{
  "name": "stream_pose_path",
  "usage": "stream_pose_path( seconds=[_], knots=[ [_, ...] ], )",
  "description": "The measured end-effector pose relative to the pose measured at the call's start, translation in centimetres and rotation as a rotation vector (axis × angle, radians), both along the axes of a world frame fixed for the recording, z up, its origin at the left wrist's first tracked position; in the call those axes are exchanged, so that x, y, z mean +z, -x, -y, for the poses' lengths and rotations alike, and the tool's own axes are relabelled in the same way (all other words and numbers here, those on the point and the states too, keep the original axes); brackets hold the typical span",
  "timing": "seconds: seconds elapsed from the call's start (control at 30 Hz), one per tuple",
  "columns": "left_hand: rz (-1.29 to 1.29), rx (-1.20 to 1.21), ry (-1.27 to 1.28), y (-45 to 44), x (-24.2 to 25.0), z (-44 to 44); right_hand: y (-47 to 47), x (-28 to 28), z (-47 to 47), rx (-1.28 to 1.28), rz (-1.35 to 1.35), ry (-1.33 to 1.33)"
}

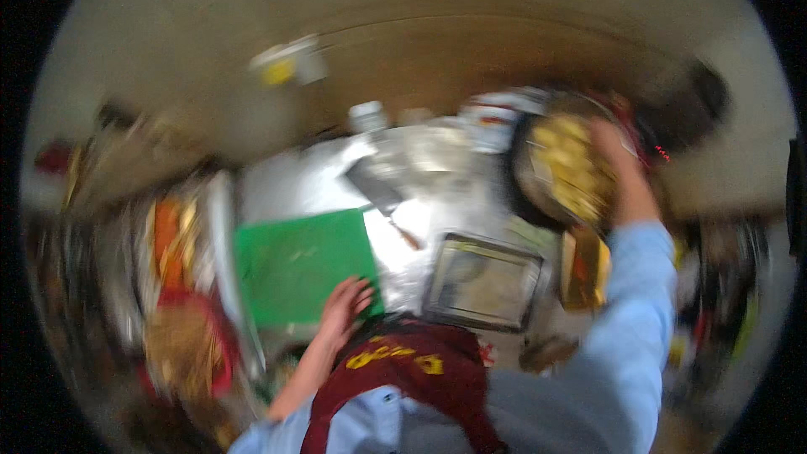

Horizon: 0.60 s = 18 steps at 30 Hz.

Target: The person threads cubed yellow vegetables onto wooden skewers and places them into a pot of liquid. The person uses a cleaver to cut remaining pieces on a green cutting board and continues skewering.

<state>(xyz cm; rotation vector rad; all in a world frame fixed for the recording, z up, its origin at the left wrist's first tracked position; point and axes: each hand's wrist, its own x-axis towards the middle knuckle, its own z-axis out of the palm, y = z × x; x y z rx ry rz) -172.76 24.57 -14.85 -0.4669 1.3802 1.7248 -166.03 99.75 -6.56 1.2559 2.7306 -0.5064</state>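
Observation:
My right hand (608, 142) reaches into the far side of a large dark-rimmed bowl (522, 167) that holds pale yellow pieces of food (567, 164). Blur hides its fingers, so I cannot tell whether it grips a piece. Over the lower right corner of a green cutting board (302, 265) hovers or rests my left hand (350, 299), fingers somewhat apart and holding nothing. Beyond the board, on the shiny metal table (277, 183), lies a wide-bladed cleaver (375, 186) with a brown handle. Between the board and the bowl sits a dark-rimmed rectangular tray (435, 277).
Several containers, one a small white one (367, 116), line the table's back edge. Blue-and-white packages (495, 120) stand left of the bowl. A brown and yellow box-like object (583, 268) is near my right forearm. A red basket (228, 353) is at the lower left.

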Motion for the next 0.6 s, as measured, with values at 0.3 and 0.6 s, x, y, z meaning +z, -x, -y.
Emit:
stream_pose_path(
  seconds=[0.3,0.6],
  knots=[
    [0.028,0.014,-0.080,-0.4,-6.8,-1.9,-6.3,5.3,7.7,0.185,0.679,0.071],
    [0.024,-0.130,0.037,0.3,-6.0,0.5,-7.8,6.8,9.2,0.249,0.877,0.189]
  ],
)
